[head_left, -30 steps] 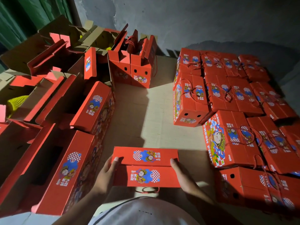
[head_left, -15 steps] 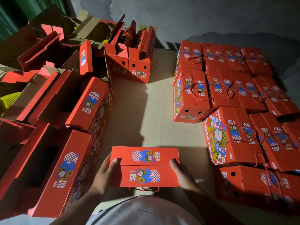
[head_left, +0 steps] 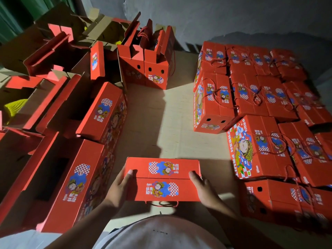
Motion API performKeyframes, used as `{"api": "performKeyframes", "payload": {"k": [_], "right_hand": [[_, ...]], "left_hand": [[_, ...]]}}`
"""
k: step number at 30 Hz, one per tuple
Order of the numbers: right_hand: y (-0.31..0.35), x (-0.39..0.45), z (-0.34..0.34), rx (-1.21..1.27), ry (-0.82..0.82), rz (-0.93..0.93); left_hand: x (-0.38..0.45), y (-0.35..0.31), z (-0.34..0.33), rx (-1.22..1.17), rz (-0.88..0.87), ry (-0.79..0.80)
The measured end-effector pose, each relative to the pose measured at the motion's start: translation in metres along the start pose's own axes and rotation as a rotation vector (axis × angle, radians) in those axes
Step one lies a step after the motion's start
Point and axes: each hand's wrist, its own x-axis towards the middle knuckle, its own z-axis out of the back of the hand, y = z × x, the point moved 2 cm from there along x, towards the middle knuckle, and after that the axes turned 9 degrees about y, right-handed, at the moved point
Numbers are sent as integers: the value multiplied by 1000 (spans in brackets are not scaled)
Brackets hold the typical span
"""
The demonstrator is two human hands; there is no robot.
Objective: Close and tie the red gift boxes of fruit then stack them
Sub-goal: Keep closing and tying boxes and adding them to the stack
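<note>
- A red cardboard gift box (head_left: pixel 162 179), long and rectangular, is held at both ends above the pale corrugated cardboard floor sheet (head_left: pixel 161 126); its two printed top flaps are seen closed, meeting along a centre seam.
- The left hand (head_left: pixel 120 187) is clasped around the box's left end, thumb laid on the top.
- The right hand (head_left: pixel 203 188) is clasped around the right end, thumb likewise on top.
- A twisted red cord (head_left: pixel 161 204) is seen hanging at the box's near edge.
- Right of the held box, closed boxes (head_left: pixel 255 146) with cords across their tops are packed side by side.
- Left of it, open boxes (head_left: pixel 59 180) are shown with flaps raised.
</note>
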Motion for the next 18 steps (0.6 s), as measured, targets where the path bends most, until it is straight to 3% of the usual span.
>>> {"api": "performKeyframes", "payload": {"k": [6,10,14,18], "right_hand": [[0,-2,6,114,-6,41],[5,-3,22,295,-98,-67],[13,-6,23,360,-79,-119],[19,-2,-7,306,-72,-123]], "left_hand": [[3,-2,13,-23,-2,-42],[9,-7,26,-71,-19,-163],[15,-5,22,-184,52,-208],[13,-6,-8,-10,105,-172]]}}
